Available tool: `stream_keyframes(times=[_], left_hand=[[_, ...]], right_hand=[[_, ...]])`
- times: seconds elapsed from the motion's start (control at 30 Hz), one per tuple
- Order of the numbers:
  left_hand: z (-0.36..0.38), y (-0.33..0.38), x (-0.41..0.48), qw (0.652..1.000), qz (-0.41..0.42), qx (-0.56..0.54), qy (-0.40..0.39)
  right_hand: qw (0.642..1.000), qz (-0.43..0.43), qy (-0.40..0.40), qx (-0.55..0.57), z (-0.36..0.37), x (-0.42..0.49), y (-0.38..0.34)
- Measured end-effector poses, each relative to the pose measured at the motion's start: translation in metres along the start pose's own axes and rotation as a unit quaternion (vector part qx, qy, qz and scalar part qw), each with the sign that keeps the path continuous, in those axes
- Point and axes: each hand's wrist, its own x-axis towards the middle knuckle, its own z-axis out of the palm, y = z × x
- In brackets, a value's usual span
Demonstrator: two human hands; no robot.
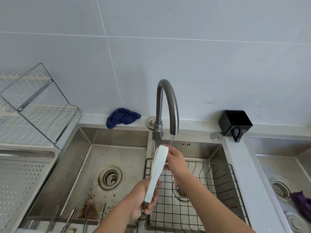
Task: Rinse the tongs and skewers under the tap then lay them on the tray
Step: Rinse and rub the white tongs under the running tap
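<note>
Water [171, 140] is trickling from the tap [168, 101] just beside white tongs [158, 167]; the left hand [143, 199] is gripping their handle end, the right hand [175, 159] is pinching the wide tip.

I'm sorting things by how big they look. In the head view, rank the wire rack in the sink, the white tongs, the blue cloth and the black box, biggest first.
Largest: wire rack.
Next: white tongs, long but slim, and nearer the camera, so this place is unsure.
Smallest: black box and blue cloth, too alike to rank.
</note>
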Motion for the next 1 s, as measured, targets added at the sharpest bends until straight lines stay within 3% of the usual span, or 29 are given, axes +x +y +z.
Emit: stream_keyframes(times=[0.1,0.2,0.3,0.4,0.6,1.0], left_hand=[[-0.003,-0.004,-0.002,0.995,-0.018,-0.067,-0.071],[-0.006,-0.006,-0.009,0.99,0.038,-0.11,-0.082],[-0.008,-0.005,-0.017,0.991,0.125,0.041,-0.022],[-0.004,-0.003,-0.017,0.97,0.151,0.186,0.048],[-0.005,0.002,-0.015,0.983,0.119,0.113,0.085],[-0.007,0.006,-0.015,0.976,0.125,0.156,0.091]], right_hand=[[0.998,-0.013,0.038,-0.052,-0.001,0.003,0.0],[0.993,-0.028,0.081,-0.081,-0.006,0.002,0.004],[0.987,-0.024,0.114,-0.109,-0.01,0.0,0.008],[0.988,-0.012,0.117,-0.098,-0.01,0.002,0.01],[0.989,-0.019,0.119,-0.089,-0.01,0.005,0.01],[0.986,0.009,0.121,-0.117,-0.012,0.013,0.009]])
